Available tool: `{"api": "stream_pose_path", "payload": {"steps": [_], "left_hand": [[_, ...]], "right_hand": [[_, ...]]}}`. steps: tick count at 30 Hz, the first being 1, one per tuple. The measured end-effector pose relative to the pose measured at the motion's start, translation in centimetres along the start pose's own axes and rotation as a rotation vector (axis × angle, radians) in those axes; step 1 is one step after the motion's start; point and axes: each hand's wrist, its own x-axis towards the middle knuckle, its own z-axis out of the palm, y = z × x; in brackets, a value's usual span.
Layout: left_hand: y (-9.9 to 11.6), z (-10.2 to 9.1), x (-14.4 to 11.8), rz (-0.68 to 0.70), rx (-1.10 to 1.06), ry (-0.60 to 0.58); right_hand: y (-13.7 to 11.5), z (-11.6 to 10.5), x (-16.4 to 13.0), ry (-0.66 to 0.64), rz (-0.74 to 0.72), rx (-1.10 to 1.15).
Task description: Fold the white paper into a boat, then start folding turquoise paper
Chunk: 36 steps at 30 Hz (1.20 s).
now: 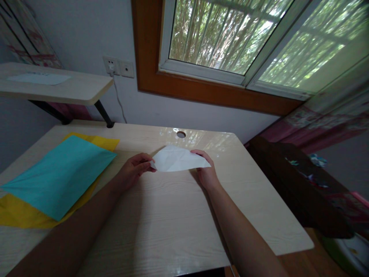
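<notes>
A folded sheet of white paper (178, 158) lies at the middle of a pale wooden desk (161, 215), shaped roughly like a triangle. My left hand (134, 169) pinches its left corner between thumb and fingers. My right hand (206, 169) presses on the paper's right end, with fingers bent over the edge. Both forearms reach in from the near edge of the desk.
A teal paper sheet (62, 175) lies over a yellow sheet (25, 215) at the desk's left. A cable hole (181, 134) sits near the desk's far edge. A raised shelf (57, 88) stands at the far left. A dark chest (300, 184) stands to the right, below a window (230, 34).
</notes>
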Motion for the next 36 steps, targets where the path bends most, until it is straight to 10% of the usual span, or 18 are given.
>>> {"api": "stream_pose_path", "payload": {"steps": [17,36], "left_hand": [[0.1,-0.2,0.6,0.068,0.110,0.319],[-0.5,-0.9,1.1,0.121,0.133,0.418]], "right_hand": [[-1.5,0.3,-0.3,-0.120,0.057,0.122],[-2.8,0.6,-0.9,-0.244,0.114,0.277]]}}
